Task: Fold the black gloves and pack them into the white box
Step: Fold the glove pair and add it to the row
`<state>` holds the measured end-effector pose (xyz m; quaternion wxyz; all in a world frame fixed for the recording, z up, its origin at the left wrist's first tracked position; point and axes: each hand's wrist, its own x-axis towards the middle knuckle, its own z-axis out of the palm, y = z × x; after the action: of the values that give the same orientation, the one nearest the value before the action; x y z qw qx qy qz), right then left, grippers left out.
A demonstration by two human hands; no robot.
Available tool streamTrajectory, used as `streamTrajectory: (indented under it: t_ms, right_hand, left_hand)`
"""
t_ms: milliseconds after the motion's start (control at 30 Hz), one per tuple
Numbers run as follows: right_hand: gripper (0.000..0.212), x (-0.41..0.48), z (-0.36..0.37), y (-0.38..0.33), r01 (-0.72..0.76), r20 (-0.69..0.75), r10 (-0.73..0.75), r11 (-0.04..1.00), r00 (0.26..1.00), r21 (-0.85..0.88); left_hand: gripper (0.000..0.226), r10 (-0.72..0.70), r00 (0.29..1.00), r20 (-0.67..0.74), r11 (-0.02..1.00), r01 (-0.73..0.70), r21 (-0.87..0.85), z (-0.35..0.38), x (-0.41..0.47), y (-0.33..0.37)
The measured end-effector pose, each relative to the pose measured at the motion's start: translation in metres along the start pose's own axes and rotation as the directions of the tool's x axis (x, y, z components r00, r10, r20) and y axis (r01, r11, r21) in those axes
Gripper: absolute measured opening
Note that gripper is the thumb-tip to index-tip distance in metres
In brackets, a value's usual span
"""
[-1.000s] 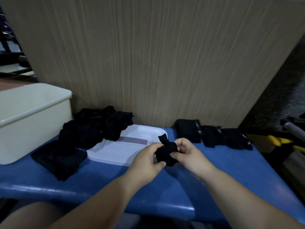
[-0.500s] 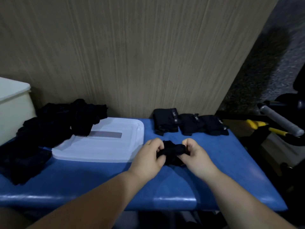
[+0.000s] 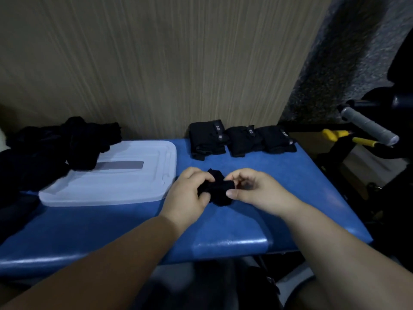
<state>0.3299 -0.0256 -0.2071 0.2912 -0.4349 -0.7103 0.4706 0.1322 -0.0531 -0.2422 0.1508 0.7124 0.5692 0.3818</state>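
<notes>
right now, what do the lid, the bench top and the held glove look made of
Lid: likely frosted white plastic, matte, with moulded rim ridges. Bench top: probably blue vinyl padding; glossy streaks on its rounded edge. Glove: soft black fabric, matte, bunched.

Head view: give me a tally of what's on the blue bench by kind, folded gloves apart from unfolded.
Folded glove bundles: 3
Glove being folded: 1
Pile of unfolded gloves: 1 (the gloves in it cannot be counted)
White lid: 1
Total: 6, with the pile counted as one
</notes>
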Motion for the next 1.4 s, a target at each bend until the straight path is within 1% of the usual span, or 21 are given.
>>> streamTrajectory:
  t_ms: [67, 167, 267, 333, 400, 433, 500, 567, 667, 733, 800, 867, 967, 1033, 1100, 1200, 1300, 1333, 1400]
  right_hand:
    - [0.018, 0.001, 0.003, 0.002, 0.026, -0.005, -0.026, 0.995, 1.000, -0.091]
    - [0.033, 0.002, 0.004, 0.005, 0.059, -0.043, -0.072, 0.968, 0.996, -0.245]
    - [0.035, 0.002, 0.004, 0.005, 0.120, -0.091, -0.163, 0.926, 0.982, -0.359]
    - [0.036, 0.003, 0.003, 0.006, 0.154, -0.122, -0.216, 0.909, 0.969, -0.388]
    - [0.033, 0.003, 0.002, 0.007, 0.174, -0.139, -0.245, 0.903, 0.960, -0.392]
    - [0.032, 0.003, 0.002, 0.007, 0.185, -0.136, -0.256, 0.901, 0.957, -0.393]
    - [0.032, 0.003, 0.003, 0.007, 0.220, -0.116, -0.288, 0.889, 0.951, -0.402]
    - [0.034, 0.002, 0.005, 0.005, 0.261, -0.094, -0.323, 0.878, 0.942, -0.402]
    - [0.038, 0.000, 0.007, 0.002, 0.298, -0.058, -0.349, 0.866, 0.935, -0.401]
    - [0.041, -0.001, 0.007, 0.001, 0.308, -0.055, -0.356, 0.867, 0.933, -0.392]
    - [0.041, -0.002, 0.008, 0.001, 0.312, -0.073, -0.363, 0.873, 0.929, -0.376]
    - [0.044, -0.002, 0.008, 0.001, 0.306, -0.094, -0.361, 0.880, 0.928, -0.363]
    - [0.045, -0.001, 0.009, 0.000, 0.284, -0.113, -0.347, 0.884, 0.931, -0.371]
    - [0.039, 0.000, 0.010, 0.000, 0.260, -0.114, -0.320, 0.894, 0.941, -0.365]
    - [0.036, 0.001, 0.012, 0.000, 0.242, -0.106, -0.293, 0.909, 0.950, -0.338]
    - [0.040, 0.001, 0.013, 0.000, 0.238, -0.099, -0.282, 0.916, 0.954, -0.323]
    - [0.039, 0.002, 0.012, -0.001, 0.222, -0.104, -0.264, 0.926, 0.959, -0.306]
    - [0.036, 0.003, 0.011, -0.001, 0.204, -0.116, -0.242, 0.941, 0.963, -0.269]
    - [0.032, 0.004, 0.007, -0.001, 0.159, -0.149, -0.179, 0.978, 0.973, -0.134]
  left_hand:
    - [0.040, 0.000, 1.000, 0.008, 1.000, 0.000, -0.017, 0.001, -0.001, -0.001]
    - [0.040, -0.012, 0.999, 0.050, 0.997, 0.015, -0.079, 0.000, -0.004, 0.000]
    - [0.035, -0.039, 0.990, 0.132, 0.976, 0.066, -0.207, -0.007, -0.004, 0.002]
    - [0.032, -0.064, 0.980, 0.187, 0.928, 0.127, -0.349, -0.011, -0.004, 0.004]
    - [0.024, -0.114, 0.976, 0.187, 0.863, 0.191, -0.468, -0.014, -0.003, 0.007]
    - [0.019, -0.152, 0.974, 0.168, 0.840, 0.217, -0.497, -0.014, -0.003, 0.007]
    - [0.016, -0.209, 0.970, 0.121, 0.853, 0.242, -0.462, -0.013, -0.001, 0.007]
    - [0.027, -0.214, 0.972, 0.095, 0.891, 0.234, -0.389, -0.009, -0.001, 0.006]
    - [0.055, -0.187, 0.982, 0.023, 0.926, 0.184, -0.328, -0.003, -0.001, 0.000]
    - [0.070, -0.146, 0.988, 0.055, 0.935, 0.155, -0.320, -0.003, 0.000, -0.005]
    - [0.074, -0.118, 0.981, 0.151, 0.916, 0.167, -0.366, -0.006, 0.001, -0.007]
    - [0.062, -0.131, 0.971, 0.201, 0.889, 0.205, -0.409, -0.009, 0.002, -0.006]
    - [0.031, -0.169, 0.977, 0.132, 0.893, 0.208, -0.399, -0.008, 0.004, -0.007]
    - [0.021, -0.198, 0.974, 0.107, 0.869, 0.225, -0.440, -0.007, 0.004, -0.008]
    - [0.018, -0.222, 0.970, 0.102, 0.839, 0.243, -0.487, -0.008, 0.004, -0.008]
    - [0.016, -0.248, 0.964, 0.100, 0.793, 0.262, -0.550, -0.010, 0.004, -0.006]
    - [0.005, -0.292, 0.952, 0.088, 0.744, 0.284, -0.604, -0.012, 0.004, -0.006]
    - [0.004, -0.309, 0.947, 0.085, 0.731, 0.293, -0.617, -0.013, 0.004, -0.005]
    - [0.008, -0.332, 0.939, 0.084, 0.715, 0.309, -0.627, -0.015, 0.005, -0.002]
